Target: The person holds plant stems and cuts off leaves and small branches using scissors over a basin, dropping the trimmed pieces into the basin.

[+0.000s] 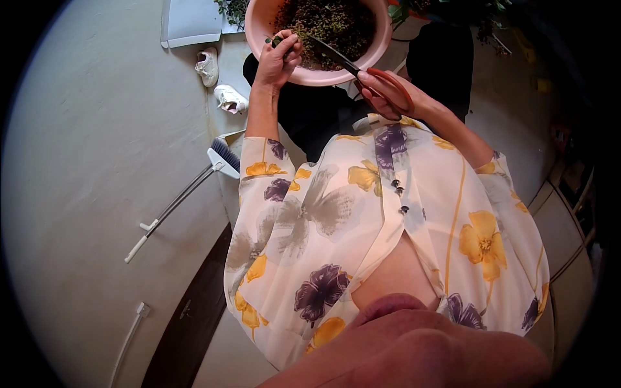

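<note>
Over the left rim of a pink basin [320, 79], my left hand [279, 59] is closed around a small bunch of green sprigs [275, 41]. Dark reddish-brown and green plant bits [333, 26] lie inside the basin. My right hand [388, 94] grips the red-orange handles of a pair of scissors [339, 58], at the basin's lower right rim. The dark blades point up and left over the basin, toward my left hand; whether they are parted is hard to tell.
White shoes [229, 99] stand left of the basin. A broom [223, 160] with a dustpan lies lower left. A pale box [193, 22] with greenery is at the top left. More leafy stems [495, 42] are at the top right.
</note>
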The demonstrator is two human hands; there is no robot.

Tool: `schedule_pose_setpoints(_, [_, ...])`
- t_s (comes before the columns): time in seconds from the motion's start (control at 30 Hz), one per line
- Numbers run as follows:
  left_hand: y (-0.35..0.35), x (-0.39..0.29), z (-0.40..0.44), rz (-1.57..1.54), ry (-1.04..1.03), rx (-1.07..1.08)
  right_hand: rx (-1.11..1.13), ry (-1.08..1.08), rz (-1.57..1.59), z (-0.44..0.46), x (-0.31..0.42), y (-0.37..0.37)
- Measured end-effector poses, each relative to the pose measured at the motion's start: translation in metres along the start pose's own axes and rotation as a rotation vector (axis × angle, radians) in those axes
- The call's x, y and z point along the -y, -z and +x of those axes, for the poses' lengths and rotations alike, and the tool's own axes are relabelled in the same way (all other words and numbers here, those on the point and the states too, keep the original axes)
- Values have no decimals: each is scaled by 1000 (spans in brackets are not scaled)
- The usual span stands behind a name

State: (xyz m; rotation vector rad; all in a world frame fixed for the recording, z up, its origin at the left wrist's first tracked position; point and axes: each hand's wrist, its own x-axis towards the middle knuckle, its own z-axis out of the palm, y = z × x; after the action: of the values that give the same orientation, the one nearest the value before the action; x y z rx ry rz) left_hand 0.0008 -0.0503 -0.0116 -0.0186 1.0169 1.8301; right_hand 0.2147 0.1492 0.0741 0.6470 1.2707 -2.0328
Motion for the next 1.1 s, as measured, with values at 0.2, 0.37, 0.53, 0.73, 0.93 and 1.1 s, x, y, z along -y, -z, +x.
schedule_pose_setpoints(0.2, [-1,-3,-2,71,27,28,-31,-7,-79,4,-2,3])
schedule_pose_setpoints(0.37, [-8,-5,-3,138,40,20,-36,7,-146,4,-1,3])
schedule_pose_setpoints(0.53, [-8,-3,-3,176,15,21,-67,35,-236,4,-5,5])
schedule_pose_setpoints(0.73, [-10,-2,-1,225,-11,6,-67,33,-248,7,-8,5])
schedule_pose_setpoints(0.93, [-20,3,-2,403,-125,-62,-109,29,-241,9,-7,2])
schedule_pose_setpoints(1.1, [-28,9,-2,449,-233,-106,-126,11,-239,10,-8,1])
